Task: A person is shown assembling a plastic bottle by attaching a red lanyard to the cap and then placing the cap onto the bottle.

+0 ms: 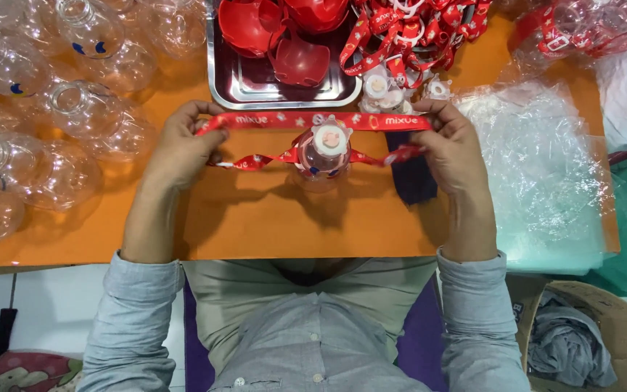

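Note:
A red printed ribbon strap (292,120) is stretched level between my two hands above the orange table (270,218). My left hand (183,141) pinches its left end and my right hand (450,141) pinches its right end. From the strap's lower loop hangs a small clear bottle (322,154) with a white cap and a red collar, right between my hands. A dark blue cloth (411,178) lies under my right hand.
Several clear round bottles (74,109) crowd the table's left side. A steel tray (284,91) with red plastic parts (299,62) stands behind the strap, beside a heap of red straps (415,29). Clear plastic bags (538,174) cover the right; a cardboard box (582,334) sits below.

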